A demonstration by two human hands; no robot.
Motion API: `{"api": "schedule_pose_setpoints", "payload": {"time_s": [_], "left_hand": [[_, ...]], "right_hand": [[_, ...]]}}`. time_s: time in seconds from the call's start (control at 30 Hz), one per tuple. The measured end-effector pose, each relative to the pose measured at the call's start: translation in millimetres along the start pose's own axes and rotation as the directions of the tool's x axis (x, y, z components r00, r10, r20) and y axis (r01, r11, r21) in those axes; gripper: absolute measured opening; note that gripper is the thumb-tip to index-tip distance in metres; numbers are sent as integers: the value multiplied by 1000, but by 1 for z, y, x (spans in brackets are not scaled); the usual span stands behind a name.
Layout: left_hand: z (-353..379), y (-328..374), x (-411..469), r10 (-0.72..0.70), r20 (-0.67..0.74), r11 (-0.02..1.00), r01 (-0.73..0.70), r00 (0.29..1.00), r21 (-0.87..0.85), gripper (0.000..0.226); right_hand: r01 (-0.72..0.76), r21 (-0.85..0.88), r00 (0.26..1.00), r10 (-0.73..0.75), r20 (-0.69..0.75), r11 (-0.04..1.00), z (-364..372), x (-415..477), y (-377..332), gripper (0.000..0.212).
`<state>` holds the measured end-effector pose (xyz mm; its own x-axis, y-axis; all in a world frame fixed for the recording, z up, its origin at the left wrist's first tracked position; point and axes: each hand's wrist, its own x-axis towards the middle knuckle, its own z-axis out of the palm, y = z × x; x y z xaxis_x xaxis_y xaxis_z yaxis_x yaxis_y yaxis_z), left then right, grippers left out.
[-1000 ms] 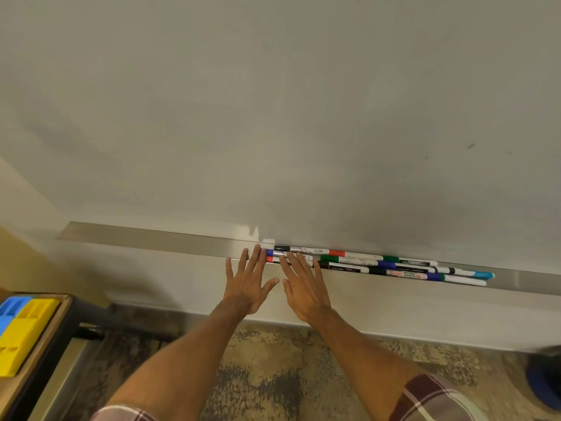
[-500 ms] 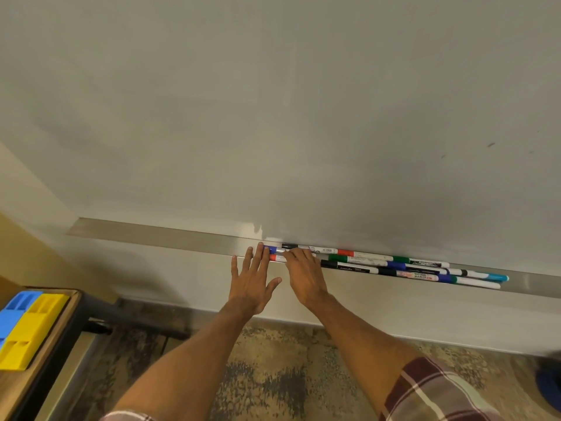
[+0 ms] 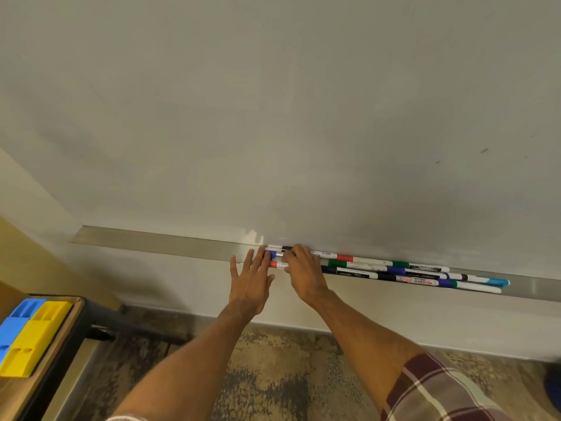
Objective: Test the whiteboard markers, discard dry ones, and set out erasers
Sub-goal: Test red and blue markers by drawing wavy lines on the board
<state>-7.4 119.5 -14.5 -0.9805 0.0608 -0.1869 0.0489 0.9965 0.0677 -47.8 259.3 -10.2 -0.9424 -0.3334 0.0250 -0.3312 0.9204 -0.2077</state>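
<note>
**Whiteboard** [image 3: 273,117]: fills the upper field from 9 to 3 o'clock. It is bare apart from faint specks near 2 o'clock.

**Carpeted floor** [image 3: 273,375]: lies along 6 o'clock.

**Metal ledge** [image 3: 151,241]: runs under the board from 9 towards 3 o'clock.

**Table** [image 3: 21,390]: stands at 8 o'clock and carries a blue block [image 3: 15,326] and a yellow block [image 3: 33,338]. These are probably the erasers, not yet set out.

**Markers** [image 3: 379,268]: lie on the ledge at about 3 o'clock of the hands, packed end to end in overlapping rows against the board.

**Left hand** [image 3: 250,284]: its fingers are straight and spread. The fingertips rest on the blue and red caps at the 9 o'clock end of the rows.

**Right hand** [image 3: 303,275]: touches the left hand's 3 o'clock side. Its fingers curl down onto the barrels and appear to pinch one, but which marker cannot be told.

**Stage:** the person appears to be choosing a first marker to test.

**Hazard:** the rows are crowded on a narrow ledge. Drawing one barrel out sideways could drag its neighbours along. A lifted marker could also tip the front row over the lip and onto the floor. The flat left hand blocks only the 9 o'clock end, so the 3 o'clock end is unguarded. A cap pulled while the barrel is loosely held could let the marker slip.
</note>
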Motion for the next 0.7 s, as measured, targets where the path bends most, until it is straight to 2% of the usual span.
{"api": "schedule_pose_setpoints", "payload": {"time_s": [0.3, 0.43, 0.6, 0.7], "left_hand": [[-27, 13, -4, 122, -224, 991, -130, 967, -21, 31], [-35, 21, -6, 195, -274, 980, -197, 942, 23, 28], [-57, 35, -7, 354, -287, 930, -303, 890, 207, 37], [-63, 48, -6, 403, -262, 905, -339, 877, 257, 26]], "right_hand": [[113, 25, 991, -111, -71, 993, -29, -18, 8, 34], [144, 83, 989, -146, 15, 986, -45, -20, 12, 27], [143, 86, 988, -148, 52, 986, -72, -35, 24, 32], [136, 63, 991, -137, 11, 989, -83, -44, 36, 30]]}}
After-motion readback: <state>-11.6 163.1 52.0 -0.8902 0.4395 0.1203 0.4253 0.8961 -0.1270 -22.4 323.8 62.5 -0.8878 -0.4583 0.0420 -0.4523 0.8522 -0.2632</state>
